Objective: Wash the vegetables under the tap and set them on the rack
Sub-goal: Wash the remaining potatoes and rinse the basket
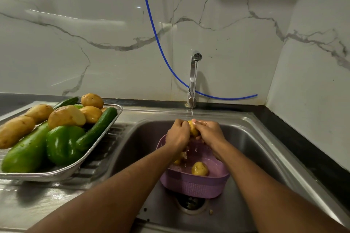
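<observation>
arms: two long bare arms, with no sleeves to see
left hand (pixel 177 134): bare, no glove, no ring that can be seen
right hand (pixel 209 131): bare, no glove, shiny and wet on top
wrists: plain, with no watch and no band
fingernails: too small to tell

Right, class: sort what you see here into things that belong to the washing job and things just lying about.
Part of the job: tap; potato held in left hand and right hand; purple basket; loose potato; rack of washed vegetables; sink.

Lying about: blue hose; drain scraps.
</observation>
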